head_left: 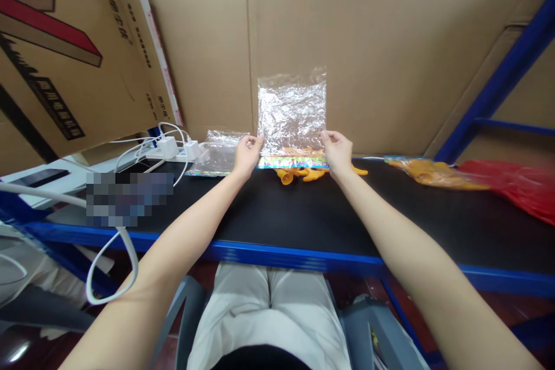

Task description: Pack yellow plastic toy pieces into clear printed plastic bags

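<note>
A clear plastic bag (292, 113) with a colourful printed strip along its lower edge is held upright above the black tabletop. My left hand (248, 156) pinches its left side, and my right hand (338, 153) pinches the right side. Behind and below the bag lie orange-yellow plastic pieces (285, 176), partly seen through the film; their kind is unclear. Just left of my left hand, more clear bags (219, 153) with the same printed edge lie flat on the table.
At right lie a bagged orange item (437, 174) and a red plastic bag (511, 185). Left are a white power strip (173, 153) with chargers, white cables and a blurred-out object (130, 196). Cardboard (381, 58) walls the back; a blue rail (295, 255) edges the table.
</note>
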Motion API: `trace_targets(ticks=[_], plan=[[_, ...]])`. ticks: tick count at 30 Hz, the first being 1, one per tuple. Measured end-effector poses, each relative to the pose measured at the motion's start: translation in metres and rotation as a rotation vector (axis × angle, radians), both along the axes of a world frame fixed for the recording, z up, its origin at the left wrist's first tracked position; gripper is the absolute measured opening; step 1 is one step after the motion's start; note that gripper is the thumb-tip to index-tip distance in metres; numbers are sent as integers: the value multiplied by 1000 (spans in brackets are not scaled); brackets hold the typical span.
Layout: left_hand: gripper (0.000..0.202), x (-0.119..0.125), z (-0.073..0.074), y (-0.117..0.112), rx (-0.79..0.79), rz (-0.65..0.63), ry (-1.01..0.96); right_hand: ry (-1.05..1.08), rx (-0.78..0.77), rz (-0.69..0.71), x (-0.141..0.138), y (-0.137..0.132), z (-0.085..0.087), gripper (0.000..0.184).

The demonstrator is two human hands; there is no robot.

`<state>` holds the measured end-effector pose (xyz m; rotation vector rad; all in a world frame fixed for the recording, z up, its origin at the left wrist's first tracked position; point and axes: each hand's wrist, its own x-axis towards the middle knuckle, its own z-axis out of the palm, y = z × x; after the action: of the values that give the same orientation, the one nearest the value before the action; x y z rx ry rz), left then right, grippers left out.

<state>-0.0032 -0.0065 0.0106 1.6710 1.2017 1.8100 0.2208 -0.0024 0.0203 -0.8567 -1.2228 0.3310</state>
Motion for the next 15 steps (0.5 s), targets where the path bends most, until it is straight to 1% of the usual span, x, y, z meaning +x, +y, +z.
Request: trace_targets(ticks=[2,4,6,7,9,11,13,15], plan=[[39,0,1,-5,119,97,123,2,26,-50,1,-1,2,35],[52,3,4,-13,281,163,291,6,46,-93,2,-2,5,36],[62,9,6,-24,412,159,496,8,60,-119,2,-4,6,37],[65,13,7,-30,452,122,610,10,65,-128,2,-4,7,38],[69,23,7,-42,488,54,817,8,66,-133,0,-5,7,39],[67,33,4,-50,491,31,967,-1,69,-129,-2,-6,7,40],[60,40,0,-54,479,48,1059,-9,78,-122,-3,-7,8,40],[55,41,-3,-53,462,85,1112,-8,79,-118,-5,-8,9,41]])
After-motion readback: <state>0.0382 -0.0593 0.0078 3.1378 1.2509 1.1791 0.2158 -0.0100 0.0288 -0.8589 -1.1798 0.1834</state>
